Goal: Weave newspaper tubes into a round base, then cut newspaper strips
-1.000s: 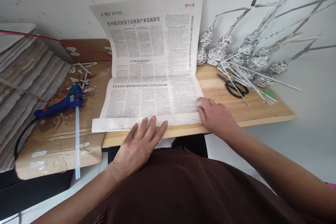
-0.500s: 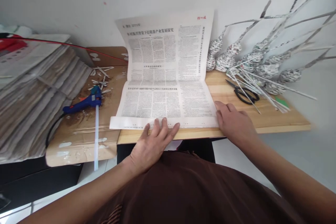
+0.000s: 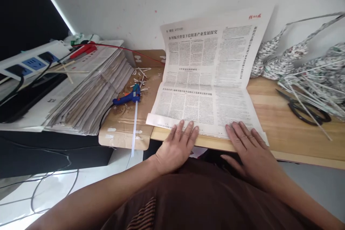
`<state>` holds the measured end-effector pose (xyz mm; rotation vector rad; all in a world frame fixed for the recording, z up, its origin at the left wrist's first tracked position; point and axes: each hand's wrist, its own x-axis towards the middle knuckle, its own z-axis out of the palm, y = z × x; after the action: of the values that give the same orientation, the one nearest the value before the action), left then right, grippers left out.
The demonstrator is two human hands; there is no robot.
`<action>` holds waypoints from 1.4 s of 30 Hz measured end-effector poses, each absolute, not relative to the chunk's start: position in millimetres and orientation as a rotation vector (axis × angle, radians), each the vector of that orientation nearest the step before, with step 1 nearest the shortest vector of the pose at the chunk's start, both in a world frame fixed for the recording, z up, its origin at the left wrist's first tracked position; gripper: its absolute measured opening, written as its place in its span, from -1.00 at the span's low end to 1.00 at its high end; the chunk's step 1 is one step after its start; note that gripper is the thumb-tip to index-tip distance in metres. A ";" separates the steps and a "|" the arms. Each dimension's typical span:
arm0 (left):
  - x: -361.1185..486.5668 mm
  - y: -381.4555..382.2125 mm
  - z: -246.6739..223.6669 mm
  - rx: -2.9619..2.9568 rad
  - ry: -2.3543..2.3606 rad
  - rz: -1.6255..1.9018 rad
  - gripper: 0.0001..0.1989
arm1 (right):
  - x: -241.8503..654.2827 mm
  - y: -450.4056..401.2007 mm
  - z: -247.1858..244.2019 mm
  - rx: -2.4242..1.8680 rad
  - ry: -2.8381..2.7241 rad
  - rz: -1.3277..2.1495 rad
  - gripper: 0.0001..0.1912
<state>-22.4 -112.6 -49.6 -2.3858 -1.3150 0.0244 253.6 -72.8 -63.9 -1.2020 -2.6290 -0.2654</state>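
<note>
A newspaper sheet lies on the wooden table, its upper half leaning against the wall. Along its near edge runs a narrow folded strip. My left hand rests on the middle of this strip, fingers spread and pointing away from me. My right hand lies flat near the right end of the strip, fingers extended and the thumb apart, below the table edge. Neither hand is closed round anything.
Left of the sheet, a blue glue gun lies on cardboard, beside a tall newspaper stack and a power strip. At the right are black scissors, paper sticks and woven paper pieces.
My right hand has moved from the sheet's right edge onto the folded strip and its fingers have spread. The view has turned left, showing the power strip and more of the stack.
</note>
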 end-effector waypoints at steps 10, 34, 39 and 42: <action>-100.6 -124.2 -44.4 -2.298 -1.698 0.023 0.02 | 256.5 -72.3 -64.9 -1.219 -2.614 -0.306 -0.17; -37.5 -97.6 -63.1 -2.467 -1.255 -0.240 -0.07 | 214.2 -76.6 -49.9 -1.178 -2.746 -0.009 -0.21; -86.0 -104.2 -58.5 -2.414 -1.337 -0.299 -0.03 | 281.9 -84.8 -54.0 -1.470 -2.555 -0.289 -0.18; -94.0 -105.5 -57.4 -2.398 -1.346 -0.340 -0.09 | 295.6 -89.2 -63.6 -1.502 -2.469 -0.409 -0.12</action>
<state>-94.0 -105.5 -57.4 -2.3979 -1.3463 -0.3400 295.6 -89.2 -63.6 -1.5020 -2.4685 -0.4087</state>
